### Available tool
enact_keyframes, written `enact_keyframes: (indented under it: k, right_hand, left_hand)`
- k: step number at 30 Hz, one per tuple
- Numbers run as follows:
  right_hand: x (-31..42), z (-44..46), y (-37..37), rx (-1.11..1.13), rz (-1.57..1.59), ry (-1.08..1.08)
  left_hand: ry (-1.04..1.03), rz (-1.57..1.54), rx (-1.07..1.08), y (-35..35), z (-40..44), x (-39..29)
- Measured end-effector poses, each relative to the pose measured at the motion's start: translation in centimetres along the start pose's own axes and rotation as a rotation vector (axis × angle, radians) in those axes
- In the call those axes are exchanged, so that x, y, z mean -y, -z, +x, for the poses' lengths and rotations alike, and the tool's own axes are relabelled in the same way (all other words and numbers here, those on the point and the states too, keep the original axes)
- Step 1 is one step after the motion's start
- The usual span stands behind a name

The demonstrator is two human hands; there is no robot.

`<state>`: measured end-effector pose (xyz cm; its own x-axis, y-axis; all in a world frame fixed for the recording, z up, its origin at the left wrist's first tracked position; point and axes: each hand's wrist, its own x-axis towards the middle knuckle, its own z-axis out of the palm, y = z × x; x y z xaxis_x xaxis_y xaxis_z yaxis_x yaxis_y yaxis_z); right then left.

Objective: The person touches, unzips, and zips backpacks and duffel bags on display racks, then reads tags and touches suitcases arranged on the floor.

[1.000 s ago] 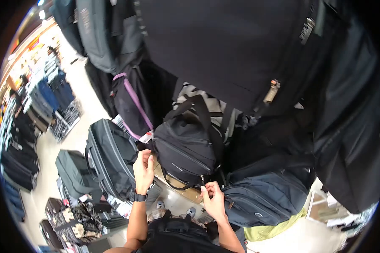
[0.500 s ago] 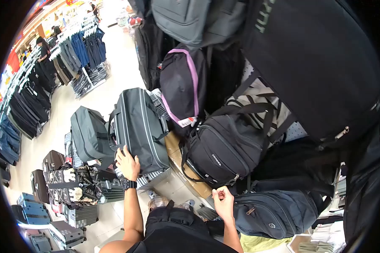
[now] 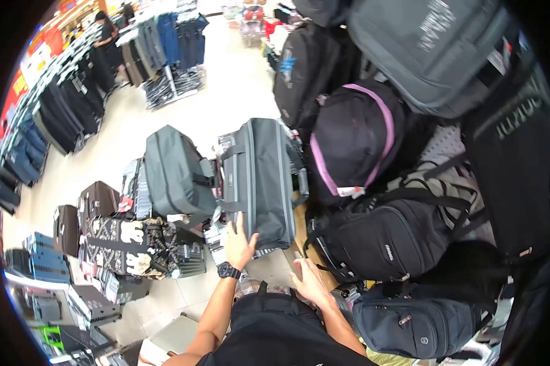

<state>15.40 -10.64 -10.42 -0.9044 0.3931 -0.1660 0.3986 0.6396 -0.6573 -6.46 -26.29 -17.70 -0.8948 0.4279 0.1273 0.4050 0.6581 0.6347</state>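
My left hand [image 3: 239,249], with a dark watch [image 3: 228,270] on its wrist, has its fingers spread at the near end of a dark grey duffel bag [image 3: 264,183]. The fingertips overlap the bag's lower left corner; whether they press on it I cannot tell. Nothing is in my right hand [image 3: 311,284], whose fingers are apart, just left of a black backpack [image 3: 382,241]. A second grey-green bag [image 3: 174,174] stands left of the duffel. To its right is a black backpack with purple trim [image 3: 354,137].
A navy backpack [image 3: 415,320] lies at lower right, and a grey backpack [image 3: 430,52] hangs above. An elephant-patterned bag [image 3: 132,244] and brown suitcases [image 3: 98,204] stand at left. Racks of trousers [image 3: 74,116] line the far left, with a person [image 3: 107,43] among them.
The view has swung left, so the bags appear further right. My right hand has gone from closed to open. My left hand stays near the duffel's near end.
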Motion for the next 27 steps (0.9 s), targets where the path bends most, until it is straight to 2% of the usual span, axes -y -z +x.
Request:
enact_keyframes:
  k: [2,4,5,12,14,16,19,20,22,24,27]
  right_hand:
    - [1.5,2.0,-0.7,0.021,-0.015,0.063]
    - [3.8,3.8,-0.9,0.030,-0.025,0.090]
    - [4.2,4.8,-1.4,0.031,-0.015,0.131]
    - [6.3,11.0,-2.6,0.115,-0.033,0.344]
    - [7.4,12.3,-3.3,0.136,-0.064,0.360]
    - [7.6,13.2,-4.3,0.159,-0.115,0.389]
    - [7.8,14.5,-5.8,0.110,-0.169,0.563]
    - [7.9,15.0,-6.1,0.114,-0.168,0.612]
    - [7.6,16.1,-7.0,0.108,-0.160,0.718]
    - [7.2,17.3,-7.7,0.076,-0.127,0.860]
    - [5.7,19.2,-9.1,0.113,-0.166,1.001]
  left_hand:
    - [-0.041,-0.042,0.008,0.9,-0.3,1.2]
    - [0.004,-0.145,0.070,2.3,-1.1,1.9]
    - [0.095,-0.206,0.148,3.1,-1.7,2.3]
    - [0.268,-0.179,0.058,-1.7,-9.4,10.3]
    - [0.413,-0.377,0.158,-1.3,-11.2,11.4]
    - [0.469,-0.386,0.042,-3.3,-14.7,13.8]
    - [0.745,-0.342,-0.104,-4.3,-20.8,15.1]
    - [0.779,-0.331,-0.136,-4.5,-23.3,15.0]
    - [1.072,-0.239,-0.184,-5.2,-28.6,14.5]
    - [1.153,-0.073,-0.212,-7.4,-34.7,13.7]
    - [1.256,-0.221,-0.430,-9.0,-41.0,9.4]
